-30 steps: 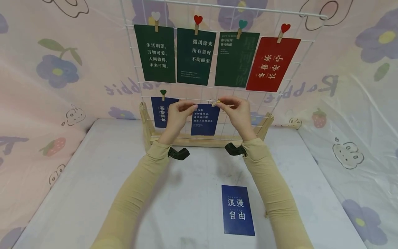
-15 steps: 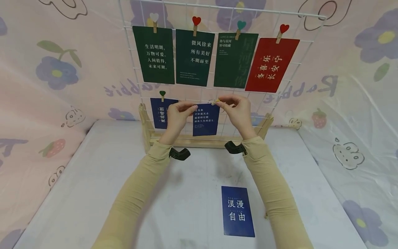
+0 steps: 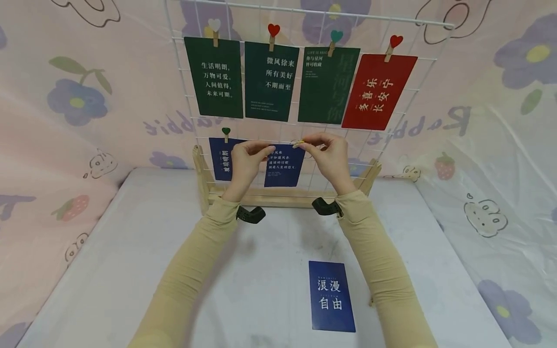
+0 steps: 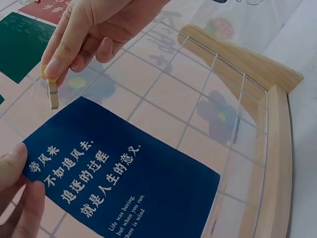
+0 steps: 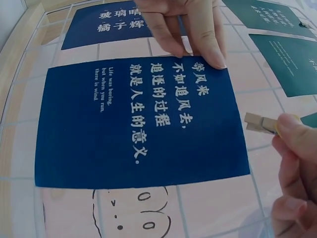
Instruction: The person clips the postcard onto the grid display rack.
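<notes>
My left hand (image 3: pixel 247 162) pinches the upper left corner of a blue card (image 3: pixel 284 166) with white lettering, holding it against the white wire grid (image 4: pixel 163 79). Between thumb and forefinger, my right hand (image 3: pixel 328 154) pinches a small wooden clothespin (image 5: pixel 260 123) with a yellow end. In the right wrist view the clothespin's tip points at the card's top edge, a small gap apart from it. A second blue card (image 3: pixel 219 164) hangs from a green heart clothespin (image 3: pixel 226 133) on the left, partly behind my left hand.
Along the upper grid hang green cards (image 3: pixel 215 79) and a red card (image 3: pixel 378 92), each under a heart clothespin. A wooden stand (image 3: pixel 278 199) holds the grid. Another blue card (image 3: pixel 332 297) lies on the white table (image 3: pixel 209 270), left of my right sleeve.
The blue card in my left hand first shifts slightly right, then back left and up a little. My right hand moves slightly left with the clothespin. Both keep their grip.
</notes>
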Demonstrator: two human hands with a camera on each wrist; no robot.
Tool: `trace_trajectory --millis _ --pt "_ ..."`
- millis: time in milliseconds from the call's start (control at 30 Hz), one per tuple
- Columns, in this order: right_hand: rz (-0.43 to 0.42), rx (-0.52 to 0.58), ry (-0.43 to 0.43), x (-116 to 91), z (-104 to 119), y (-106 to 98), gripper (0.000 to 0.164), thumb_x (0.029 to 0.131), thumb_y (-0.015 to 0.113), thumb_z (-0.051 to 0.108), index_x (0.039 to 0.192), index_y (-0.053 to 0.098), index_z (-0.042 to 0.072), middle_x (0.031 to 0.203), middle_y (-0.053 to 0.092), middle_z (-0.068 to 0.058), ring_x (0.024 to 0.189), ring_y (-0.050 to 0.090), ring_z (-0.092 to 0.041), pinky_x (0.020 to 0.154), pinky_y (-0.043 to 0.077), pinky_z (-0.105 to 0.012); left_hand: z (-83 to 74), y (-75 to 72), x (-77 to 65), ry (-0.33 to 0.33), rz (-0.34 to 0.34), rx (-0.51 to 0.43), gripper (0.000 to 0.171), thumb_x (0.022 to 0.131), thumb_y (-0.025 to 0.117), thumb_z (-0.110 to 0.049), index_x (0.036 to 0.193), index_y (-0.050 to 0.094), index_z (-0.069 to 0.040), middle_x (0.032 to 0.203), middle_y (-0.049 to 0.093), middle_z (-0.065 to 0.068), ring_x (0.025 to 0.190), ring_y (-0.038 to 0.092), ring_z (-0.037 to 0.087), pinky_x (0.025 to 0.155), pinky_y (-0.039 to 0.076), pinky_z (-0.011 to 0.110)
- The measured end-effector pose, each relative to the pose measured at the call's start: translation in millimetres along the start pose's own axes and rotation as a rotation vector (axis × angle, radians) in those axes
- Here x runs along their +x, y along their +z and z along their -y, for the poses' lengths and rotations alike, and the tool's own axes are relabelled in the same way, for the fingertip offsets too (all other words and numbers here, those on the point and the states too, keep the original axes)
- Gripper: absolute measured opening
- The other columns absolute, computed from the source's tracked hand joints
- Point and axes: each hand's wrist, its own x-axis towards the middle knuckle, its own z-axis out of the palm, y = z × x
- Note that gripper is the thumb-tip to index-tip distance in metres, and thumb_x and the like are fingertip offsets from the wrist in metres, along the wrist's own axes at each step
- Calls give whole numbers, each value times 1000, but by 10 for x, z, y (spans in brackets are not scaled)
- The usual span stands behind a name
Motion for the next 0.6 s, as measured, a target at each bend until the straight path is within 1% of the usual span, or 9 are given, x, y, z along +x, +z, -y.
trace_trajectory --millis 133,267,467,600 --pt "-11 0 -3 -8 1 0 19 86 73 22 98 75 7 92 69 -2 80 55 -15 62 46 -27 -16 -7 1 28 -4 -6 20 83 75 -13 97 74 0 92 71 13 78 67 19 70 57 27" --pt "-17 5 0 -7 15 -4 18 86 73 21 97 75 7 92 69 -2 79 54 -16 61 46 -26 -47 15 0 36 -4 -11 18 82 75 -11 95 74 2 90 71 13 75 67 15 69 57 26" --pt "-13 10 -25 17 25 8 18 86 73 21 97 75 7 91 69 -2 77 55 -15 58 47 -26 -64 81 12 55 -23 23 19 82 76 -13 95 74 1 89 71 12 72 67 16 69 57 25" --pt "-25 11 -47 32 36 10 17 86 74 21 96 76 7 90 70 -1 78 55 -14 59 45 -26 -36 110 4 56 -39 35 19 82 76 -14 95 75 0 88 71 12 73 67 16 68 57 25"
